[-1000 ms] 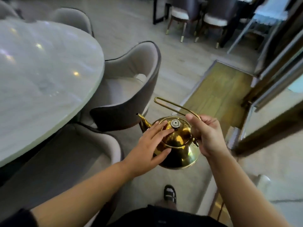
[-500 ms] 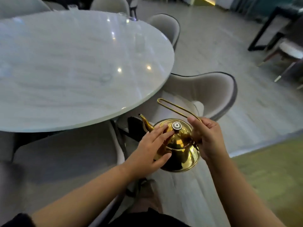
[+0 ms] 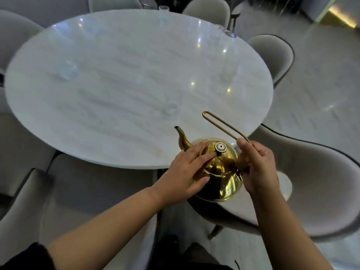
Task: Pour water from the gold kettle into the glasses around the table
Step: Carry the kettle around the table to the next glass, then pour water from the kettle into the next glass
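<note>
- your right hand [image 3: 257,166] grips the wire handle [image 3: 224,125] low down, fingers curled round it, thumb up along the wire.
- your left hand [image 3: 187,170] lies flat on the lid [image 3: 228,156], fingers straight and a little spread, tips just beside the silver knob [image 3: 220,147].
- the gold kettle [image 3: 224,184] hangs in the air between both hands, at the near edge of the worktop [image 3: 116,84], its body partly over the chair [image 3: 321,182] on the right.
- the spout [image 3: 182,138] points out over the worktop, toward the far left.
- glasses are only faint blurs: a near glass [image 3: 169,110] just beyond the spout, a left glass [image 3: 68,73] toward the left edge, a right glass [image 3: 226,75] toward the right edge; can't tell what's in them.
</note>
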Available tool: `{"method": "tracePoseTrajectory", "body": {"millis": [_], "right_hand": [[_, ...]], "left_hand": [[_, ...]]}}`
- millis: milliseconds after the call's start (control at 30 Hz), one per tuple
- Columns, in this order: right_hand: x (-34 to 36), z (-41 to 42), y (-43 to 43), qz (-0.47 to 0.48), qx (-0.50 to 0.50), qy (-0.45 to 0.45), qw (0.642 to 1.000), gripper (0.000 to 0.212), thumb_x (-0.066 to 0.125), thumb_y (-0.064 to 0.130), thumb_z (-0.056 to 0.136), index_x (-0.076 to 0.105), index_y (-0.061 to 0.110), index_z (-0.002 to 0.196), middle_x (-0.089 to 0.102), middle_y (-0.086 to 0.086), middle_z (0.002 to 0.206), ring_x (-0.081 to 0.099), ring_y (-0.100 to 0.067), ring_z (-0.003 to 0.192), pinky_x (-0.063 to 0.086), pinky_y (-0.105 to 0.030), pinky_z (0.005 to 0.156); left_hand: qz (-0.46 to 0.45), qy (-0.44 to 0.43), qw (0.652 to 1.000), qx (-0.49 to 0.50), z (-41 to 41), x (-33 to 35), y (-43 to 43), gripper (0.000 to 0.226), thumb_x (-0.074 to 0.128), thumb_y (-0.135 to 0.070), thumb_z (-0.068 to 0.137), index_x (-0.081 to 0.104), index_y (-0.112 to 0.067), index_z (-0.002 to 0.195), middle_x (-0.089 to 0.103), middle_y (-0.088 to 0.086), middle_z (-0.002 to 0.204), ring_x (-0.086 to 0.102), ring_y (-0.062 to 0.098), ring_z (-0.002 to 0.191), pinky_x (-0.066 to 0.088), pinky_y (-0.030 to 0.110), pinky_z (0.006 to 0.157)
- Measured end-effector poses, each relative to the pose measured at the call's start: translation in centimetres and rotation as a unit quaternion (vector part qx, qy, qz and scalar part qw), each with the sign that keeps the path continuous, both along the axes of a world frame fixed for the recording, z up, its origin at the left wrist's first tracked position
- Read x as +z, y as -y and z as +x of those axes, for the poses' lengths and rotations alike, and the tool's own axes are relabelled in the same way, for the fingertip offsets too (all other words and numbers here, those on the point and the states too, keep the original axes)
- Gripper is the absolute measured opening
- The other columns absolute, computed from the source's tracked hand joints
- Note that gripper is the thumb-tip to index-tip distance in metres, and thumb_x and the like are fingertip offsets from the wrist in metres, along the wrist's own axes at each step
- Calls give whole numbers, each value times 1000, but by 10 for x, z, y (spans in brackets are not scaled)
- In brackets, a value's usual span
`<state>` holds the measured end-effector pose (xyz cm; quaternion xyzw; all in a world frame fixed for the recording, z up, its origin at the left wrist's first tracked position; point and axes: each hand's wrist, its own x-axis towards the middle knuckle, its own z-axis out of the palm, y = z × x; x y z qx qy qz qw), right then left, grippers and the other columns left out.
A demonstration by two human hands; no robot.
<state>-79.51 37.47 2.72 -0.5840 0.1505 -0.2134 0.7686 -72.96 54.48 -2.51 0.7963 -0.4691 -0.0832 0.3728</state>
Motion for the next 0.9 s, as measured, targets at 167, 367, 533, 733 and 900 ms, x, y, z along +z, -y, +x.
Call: {"method": "tracePoseTrajectory", "body": {"millis": [167,367,533,733,900], "right_hand": [[6,47,18,-4,27,-10,1000,43,64,15,74,45,23,37,32,12,36,28,-3,33,30,-14,39],[16,99,46,-35,33,-41,998,45,75,21,70,39,17,44,27,7,39,23,-6,37,24,-18,39],[28,144,62,-93,52,-56,993,42,72,21,74,39,8,52,29,9,37,27,-4,35,29,-16,38],[35,190,74,-186,70,-84,976,58,76,36,73,39,-5,56,25,-3,47,25,-15,44,26,-27,46],[39,218,78,-179,95,-94,975,46,67,30,83,42,5,55,23,-3,48,21,-11,39,24,-22,42]], "left_hand": [[15,-2,999,42,31,6,18,57,46,-42,90,31,-25,143,11,-13,152,4,-3,136,13,36,114],[97,-23,993,60,70,16,44,62,47,-40,94,14,-35,147,1,-13,158,5,7,145,4,42,118],[98,-34,992,65,104,20,62,66,46,-40,96,4,-40,147,-5,-20,156,1,6,145,4,41,118],[118,-68,989,66,144,22,76,66,42,-46,95,0,-44,146,-12,-26,153,1,3,144,-1,39,116],[111,-122,984,67,161,27,83,67,42,-51,94,-1,-46,145,-10,-29,151,16,11,143,14,39,116]]}}
